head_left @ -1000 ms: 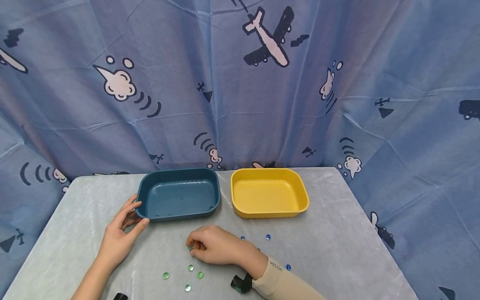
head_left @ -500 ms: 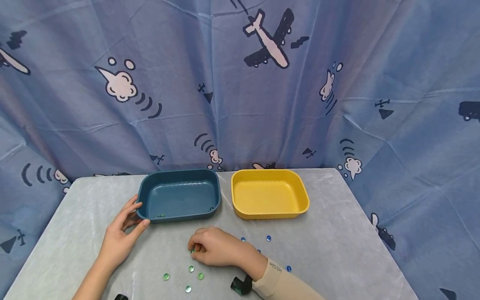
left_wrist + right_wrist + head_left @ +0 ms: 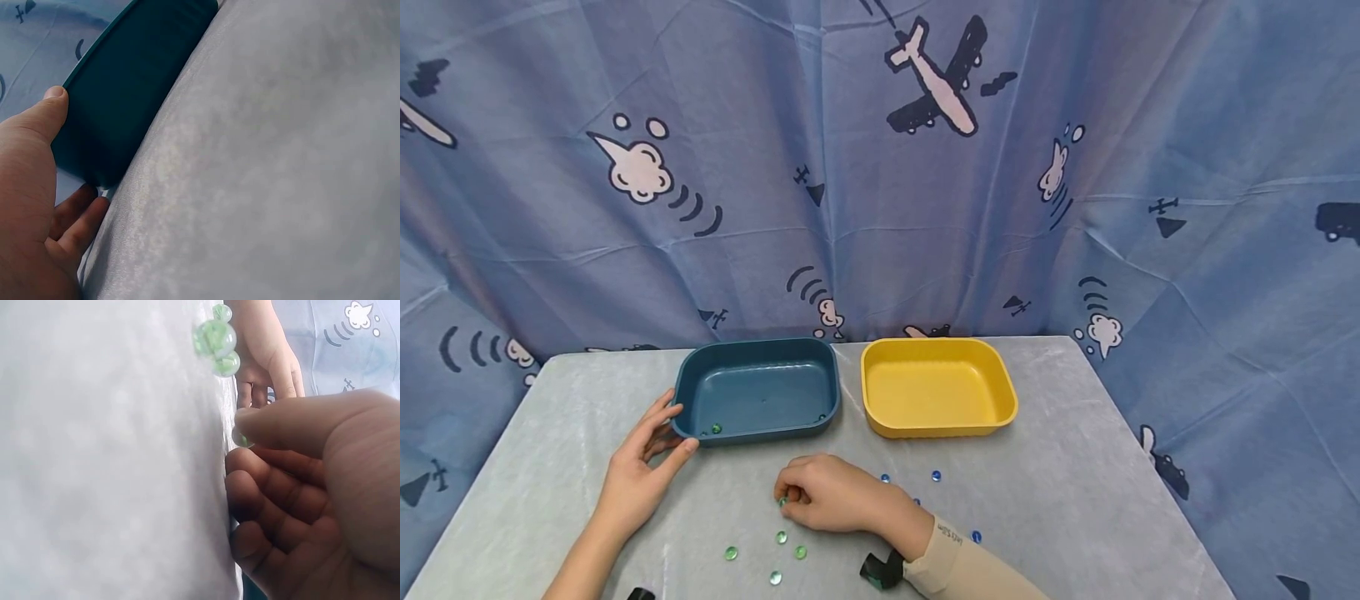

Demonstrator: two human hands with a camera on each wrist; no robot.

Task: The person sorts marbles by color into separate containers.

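My left hand (image 3: 638,479) grips the near left corner of a dark teal tray (image 3: 763,392), thumb at the front rim and fingers along the left side, as the left wrist view also shows. A green glass marble (image 3: 717,428) lies inside near the front wall, with smaller green bits beside it and at the right corner. Low over the table in front of the tray, my right hand (image 3: 831,493) pinches a green marble (image 3: 242,439) between thumb and forefinger. Its other fingers are curled. Several loose green marbles (image 3: 782,537) lie on the cloth nearer me.
A yellow tray (image 3: 940,432) stands right of the teal one, a narrow gap between them. Several blue marbles (image 3: 936,476) lie before it, some partly hidden by my right arm. A pale cloth covers the table (image 3: 1075,517); a patterned blue curtain (image 3: 760,167) hangs behind.
Green marbles have come into sight at the teal tray's front left, shifting slightly left. The marble at my right fingertips shows more clearly. Both hands have hardly moved.
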